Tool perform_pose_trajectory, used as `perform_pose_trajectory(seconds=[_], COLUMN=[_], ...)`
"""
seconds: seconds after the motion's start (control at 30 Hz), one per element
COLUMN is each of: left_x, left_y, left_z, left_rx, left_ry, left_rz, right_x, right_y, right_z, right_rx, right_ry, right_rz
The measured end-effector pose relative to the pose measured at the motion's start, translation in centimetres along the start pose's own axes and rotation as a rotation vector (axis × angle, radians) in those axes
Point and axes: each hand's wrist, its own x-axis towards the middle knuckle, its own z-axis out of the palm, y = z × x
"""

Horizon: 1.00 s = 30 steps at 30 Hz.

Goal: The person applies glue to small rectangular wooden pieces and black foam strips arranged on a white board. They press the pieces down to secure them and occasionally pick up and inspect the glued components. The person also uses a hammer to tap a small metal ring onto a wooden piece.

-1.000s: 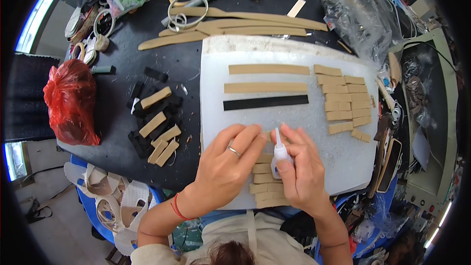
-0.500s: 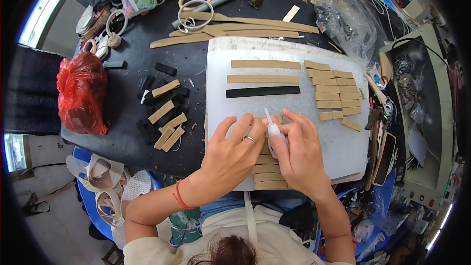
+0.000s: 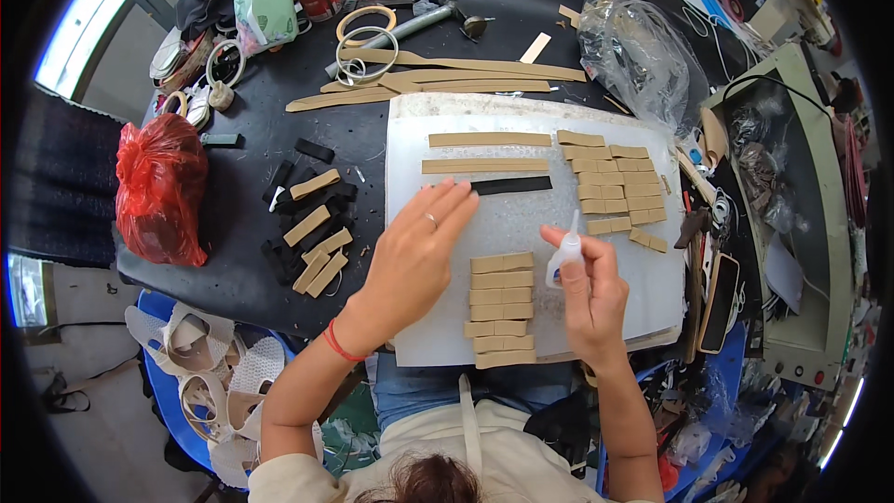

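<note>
Nearest, on the white board [image 3: 433,340]: one column of folded tan pieces [image 3: 501,296], laid row below row toward the near edge. Right hand [image 3: 596,296], beside that column: fingers and thumb wrapped around a small white bottle [image 3: 570,247], narrow nozzle pointing up and away from the body. The bottle is best kept nozzle-up and off to the side of the column, as here, so that a stray drip would miss the finished-looking folds; a light squeeze should suit so small a body. Left hand [image 3: 416,247], palm down: fingers straight and close together over the left end of a black strip [image 3: 514,185]; whether they press or pinch it cannot be told, the fingertips' undersides and thumb being hidden. Flat, even fingertips would serve the strip best, keeping it straight and unpuckered. Beyond it, two tan strips [image 3: 489,140], roughly parallel to the black one, well spaced. To their right, a second group of folded tan pieces [image 3: 601,180], mostly in two columns. Farther, past the board: long tan bands [image 3: 494,74], lying loosely on the dark table [image 3: 521,0].
</note>
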Motion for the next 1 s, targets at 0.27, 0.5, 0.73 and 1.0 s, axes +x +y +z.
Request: perform_pose_trajectory(seconds=[0.27,0.5,0.73,1.0], left_x=[-1.8,-1.6,-1.4,-2.3], left_y=[1.0,0.8,1.1,1.4], left_z=[0.0,0.1,0.4,-0.7], left_rx=[-0.002,0.034,0.018,0.034], left_ry=[-0.007,-0.009,0.013,0.031], left_rz=[-0.03,-0.011,-0.034,-0.131], right_x=[2.3,3.7,3.5,1.9], right_y=[-0.4,-0.1,-1.1,-1.0], right_z=[-0.1,1.1,0.3,-1.2], right_rx=[-0.28,-0.345,-0.392,-0.273], right_ry=[0.027,-0.015,-0.058,0.106], right_rz=[-0.14,-0.273,-0.243,-0.048])
